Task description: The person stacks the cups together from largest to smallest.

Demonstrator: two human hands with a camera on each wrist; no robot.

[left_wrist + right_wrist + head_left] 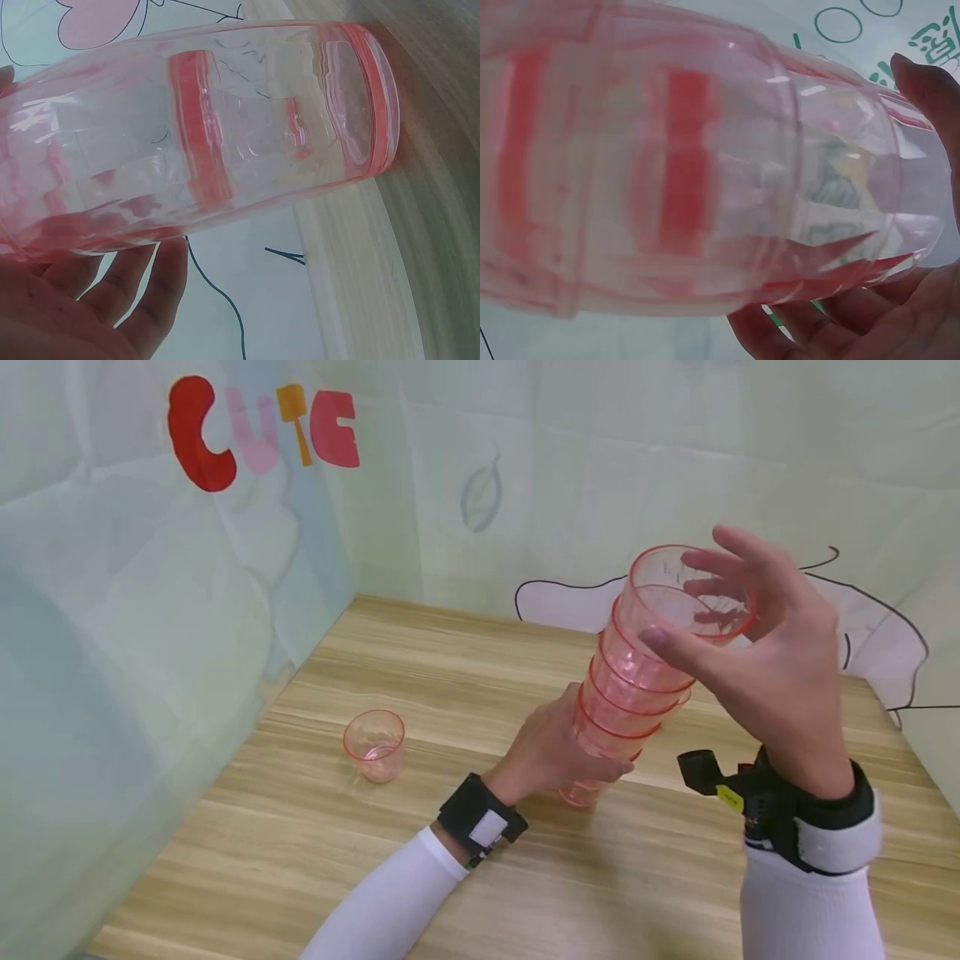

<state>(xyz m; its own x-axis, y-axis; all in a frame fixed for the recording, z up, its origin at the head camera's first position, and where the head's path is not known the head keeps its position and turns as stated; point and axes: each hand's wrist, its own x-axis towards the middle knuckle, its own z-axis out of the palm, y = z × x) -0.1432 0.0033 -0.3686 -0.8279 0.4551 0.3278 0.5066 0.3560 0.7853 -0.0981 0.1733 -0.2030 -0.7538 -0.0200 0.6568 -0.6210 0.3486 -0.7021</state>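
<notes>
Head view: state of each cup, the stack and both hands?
Stack of pink cups: nested, tilted, base low by the table.
Top cup: at the stack's top, gripped at the rim.
Single pink cup: upright on the table, apart, empty.
Left hand: holds the stack's lower part.
Right hand: fingers and thumb curled round the top cup.

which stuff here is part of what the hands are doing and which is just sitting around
In use: stack of pink cups, gripped low by the left hand; top cup, gripped by the right hand.

Lying about: single pink cup on the table.
</notes>
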